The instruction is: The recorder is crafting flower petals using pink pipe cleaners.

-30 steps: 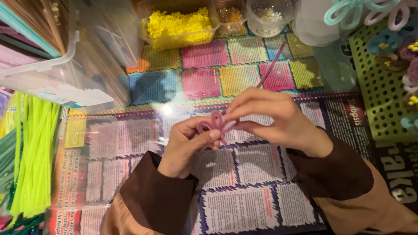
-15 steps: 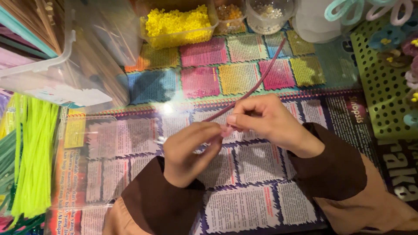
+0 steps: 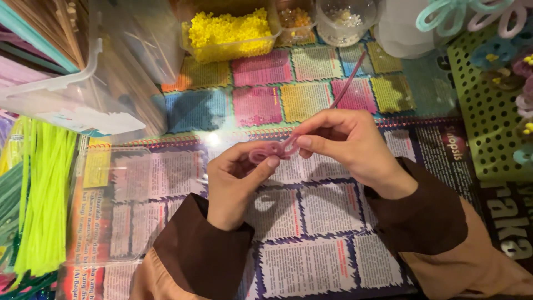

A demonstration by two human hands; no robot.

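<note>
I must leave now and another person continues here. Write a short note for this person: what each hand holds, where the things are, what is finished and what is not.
Left hand: grip shut on the looped end of the pink fuzzy pipe cleaner, thumb pressing the loops.
Right hand: pinches the same pipe cleaner just beside the loops; its long straight tail points up and away to the right.
Nearby: neon yellow-green pipe cleaners at the left, clear tub of yellow beads at the top, printed paper sheet below the hands.
Done: a few small loops are formed.
Left: the straight tail is not yet bent.
</note>
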